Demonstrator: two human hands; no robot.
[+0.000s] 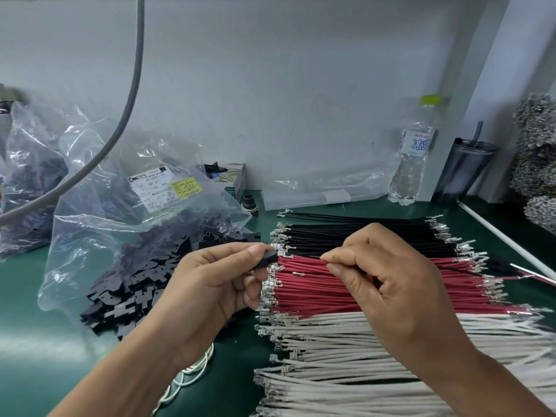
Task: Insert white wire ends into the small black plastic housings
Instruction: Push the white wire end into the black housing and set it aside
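Over the worktop's [36, 296] middle, the left hand [207, 284] pinched a small black housing [267, 259] between thumb and fingers, while the right hand [388, 284] pinched a thin wire [304, 256], colour unclear. White wires [346, 350] lay by the near edge. Next, seemingly, aligning the terminal with the cavity.

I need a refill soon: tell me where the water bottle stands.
In the head view the water bottle stands upright at the back right of the green bench, against the wall, just left of the dark tumbler.
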